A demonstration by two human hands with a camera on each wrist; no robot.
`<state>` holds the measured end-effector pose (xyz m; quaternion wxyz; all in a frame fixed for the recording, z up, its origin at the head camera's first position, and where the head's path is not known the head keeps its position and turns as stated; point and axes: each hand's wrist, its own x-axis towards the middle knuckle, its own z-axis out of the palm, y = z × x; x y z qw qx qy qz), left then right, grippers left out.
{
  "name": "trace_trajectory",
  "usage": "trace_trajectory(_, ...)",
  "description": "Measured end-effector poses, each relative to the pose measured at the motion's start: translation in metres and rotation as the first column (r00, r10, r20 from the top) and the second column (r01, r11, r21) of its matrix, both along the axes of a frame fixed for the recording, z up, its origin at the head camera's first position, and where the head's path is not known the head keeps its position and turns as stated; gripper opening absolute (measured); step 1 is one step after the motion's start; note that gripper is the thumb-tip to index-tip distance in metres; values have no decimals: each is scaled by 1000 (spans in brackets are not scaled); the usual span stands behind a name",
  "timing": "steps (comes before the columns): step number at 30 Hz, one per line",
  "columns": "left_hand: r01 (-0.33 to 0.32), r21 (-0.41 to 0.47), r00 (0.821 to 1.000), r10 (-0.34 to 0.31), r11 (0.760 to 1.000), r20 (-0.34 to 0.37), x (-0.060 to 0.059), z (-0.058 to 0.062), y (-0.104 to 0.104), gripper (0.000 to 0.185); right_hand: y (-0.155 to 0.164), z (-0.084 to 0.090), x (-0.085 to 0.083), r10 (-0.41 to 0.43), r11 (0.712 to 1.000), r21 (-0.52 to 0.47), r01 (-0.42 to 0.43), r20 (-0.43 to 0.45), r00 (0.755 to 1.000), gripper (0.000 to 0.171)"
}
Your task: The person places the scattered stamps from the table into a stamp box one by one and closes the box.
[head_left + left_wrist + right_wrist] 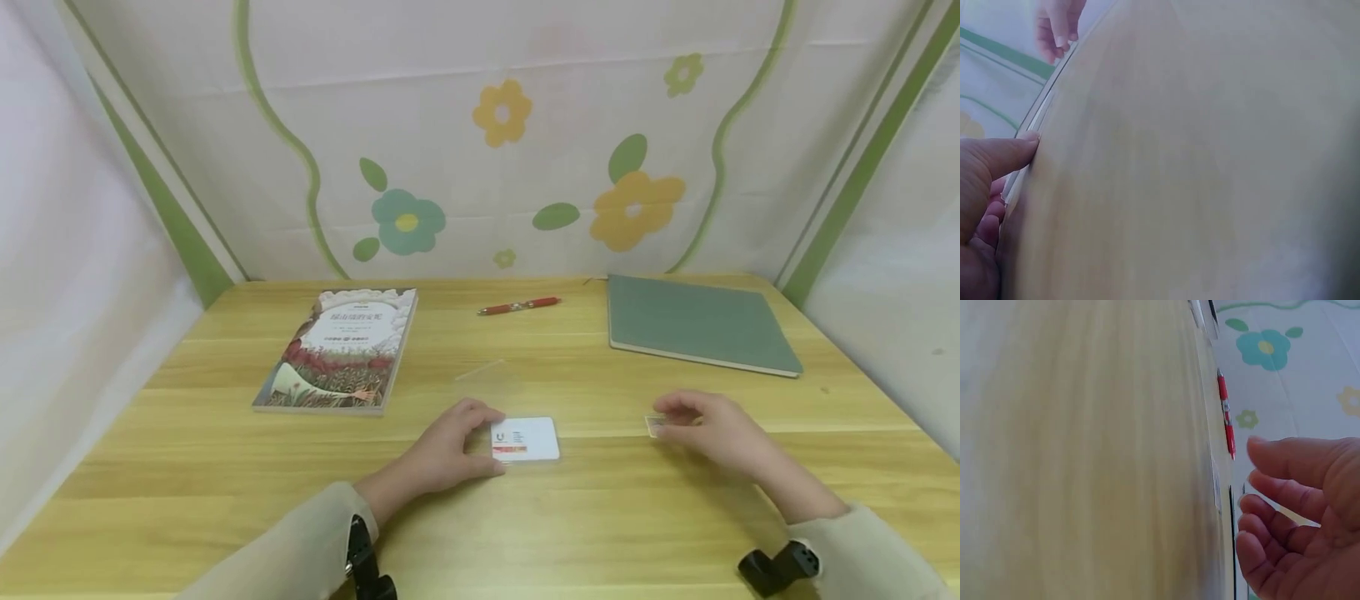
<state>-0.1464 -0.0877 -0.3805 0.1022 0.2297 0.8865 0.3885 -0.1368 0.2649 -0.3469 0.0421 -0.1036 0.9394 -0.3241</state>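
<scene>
A clear plastic card case (557, 461) with a white business card (534, 433) on top lies mid-table, its transparent lid (487, 382) standing open behind. My left hand (450, 446) grips the case at its left end, thumb (1013, 153) on the near edge and fingers on the far edge. To the right, a small pale-edged card (652, 427) lies on the table, partly hidden behind my right hand (712, 432). In the right wrist view the right hand's fingers (1279, 522) are loosely bent and apart from the thumb, with nothing held between them.
A picture-covered book (337, 354) lies at the left of the wooden table (585, 533). A red pen (519, 306) is near the back edge, and a green hardcover notebook (697, 323) at the back right. A flowered cloth (465, 150) hangs behind the table.
</scene>
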Motion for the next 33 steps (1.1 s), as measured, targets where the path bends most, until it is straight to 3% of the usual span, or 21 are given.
trace_trajectory(6,12,6,1000,-12,1000,-8,0,0,0,57,11,-5,-3,-11,1000,27,9,46,999,42)
trace_trajectory(13,16,10,1000,-15,1000,-17,0,1,0,57,12,-9,-6,-24,999,36,23,47,999,30)
trace_trajectory(33,8,12,1000,-8,1000,-2,0,1,0,57,9,-10,-9,-41,999,13,40,57,998,23)
